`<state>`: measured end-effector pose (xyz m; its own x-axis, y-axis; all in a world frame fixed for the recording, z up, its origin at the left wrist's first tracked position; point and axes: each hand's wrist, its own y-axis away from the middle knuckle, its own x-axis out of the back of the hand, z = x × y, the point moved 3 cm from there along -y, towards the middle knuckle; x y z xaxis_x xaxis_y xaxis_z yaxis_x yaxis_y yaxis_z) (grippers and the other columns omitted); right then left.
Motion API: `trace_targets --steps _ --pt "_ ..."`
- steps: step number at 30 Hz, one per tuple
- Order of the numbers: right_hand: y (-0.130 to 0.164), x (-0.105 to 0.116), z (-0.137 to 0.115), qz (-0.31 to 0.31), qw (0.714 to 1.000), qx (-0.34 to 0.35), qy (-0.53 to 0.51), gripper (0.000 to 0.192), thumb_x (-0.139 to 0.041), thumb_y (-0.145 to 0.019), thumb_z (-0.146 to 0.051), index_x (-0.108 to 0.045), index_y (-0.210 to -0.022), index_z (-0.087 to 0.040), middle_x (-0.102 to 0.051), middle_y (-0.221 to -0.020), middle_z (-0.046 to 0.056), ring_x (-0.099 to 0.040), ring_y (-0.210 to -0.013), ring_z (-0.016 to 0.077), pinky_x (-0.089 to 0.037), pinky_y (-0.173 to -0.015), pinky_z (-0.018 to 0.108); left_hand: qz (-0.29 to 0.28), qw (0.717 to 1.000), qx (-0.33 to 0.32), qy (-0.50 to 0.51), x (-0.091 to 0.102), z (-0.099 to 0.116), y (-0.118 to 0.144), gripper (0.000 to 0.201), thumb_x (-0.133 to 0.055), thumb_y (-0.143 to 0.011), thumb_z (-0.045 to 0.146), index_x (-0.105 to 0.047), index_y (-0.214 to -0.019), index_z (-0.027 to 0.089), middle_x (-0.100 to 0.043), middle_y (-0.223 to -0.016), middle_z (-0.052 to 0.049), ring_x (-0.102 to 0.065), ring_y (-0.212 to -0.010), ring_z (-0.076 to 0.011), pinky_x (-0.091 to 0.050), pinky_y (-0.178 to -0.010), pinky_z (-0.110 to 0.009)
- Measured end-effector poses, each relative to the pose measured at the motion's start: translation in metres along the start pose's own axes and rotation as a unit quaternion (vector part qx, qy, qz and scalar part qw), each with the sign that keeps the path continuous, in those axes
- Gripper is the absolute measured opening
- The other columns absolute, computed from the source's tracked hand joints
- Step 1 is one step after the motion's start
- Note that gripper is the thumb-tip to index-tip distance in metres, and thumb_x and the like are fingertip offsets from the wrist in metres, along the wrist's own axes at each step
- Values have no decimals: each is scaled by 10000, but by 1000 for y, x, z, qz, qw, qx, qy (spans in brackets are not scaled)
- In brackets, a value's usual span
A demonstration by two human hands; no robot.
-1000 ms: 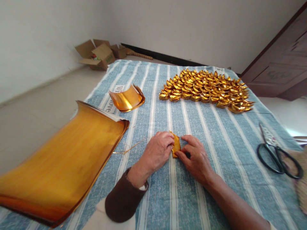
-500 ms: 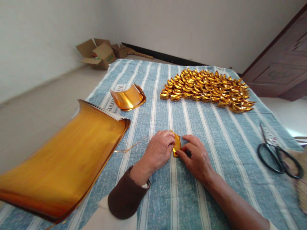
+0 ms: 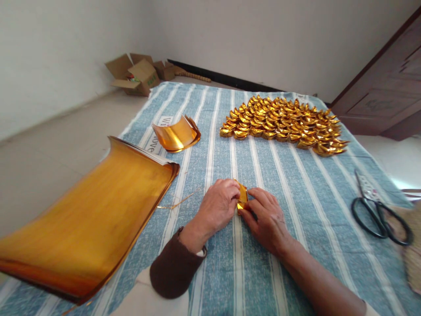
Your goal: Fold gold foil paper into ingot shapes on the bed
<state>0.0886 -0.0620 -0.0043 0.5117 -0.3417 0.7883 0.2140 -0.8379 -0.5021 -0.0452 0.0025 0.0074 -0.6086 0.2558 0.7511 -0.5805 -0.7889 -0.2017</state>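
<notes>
Both hands meet at the middle of the near part of the striped cloth (image 3: 296, 184), pinching a small folded piece of gold paper (image 3: 242, 195) between them. The left hand (image 3: 219, 206) is curled closed on the paper's left edge, its fingertips on top of the fold. The right hand (image 3: 266, 217) grips the near right corner with thumb and forefinger, the other fingers bent loosely. The paper lies right between the two hands, touching both, so neither is nearer. Its long axis runs away from the person, roughly along the stripes of the cloth, and its far end stands clear of the fingers.

Most of the piece is covered by the fingers, so its exact fold and how flat it lies on the cloth are hard to make out. To the left, a big curled stack of gold sheets (image 3: 88, 219) runs out of the lower left of the picture. A smaller curled gold strip (image 3: 176, 134) lies beyond it. A wide patch of folded gold ingots (image 3: 283, 125) sits well apart at the far side, and black scissors (image 3: 378, 210) lie far right.
</notes>
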Motion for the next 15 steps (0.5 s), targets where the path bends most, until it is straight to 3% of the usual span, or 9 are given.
trace_targets --steps 15 --pt "-1 -1 2 -10 1000 -10 11 160 -581 -915 -299 -631 -809 -191 -660 -1036 104 -594 -1026 252 -470 -858 396 -8 1000 8 -2 0 0 -2 182 -565 -778 3 -647 -744 162 -690 -978 -51 -598 -957 -204 -475 -898 -381"
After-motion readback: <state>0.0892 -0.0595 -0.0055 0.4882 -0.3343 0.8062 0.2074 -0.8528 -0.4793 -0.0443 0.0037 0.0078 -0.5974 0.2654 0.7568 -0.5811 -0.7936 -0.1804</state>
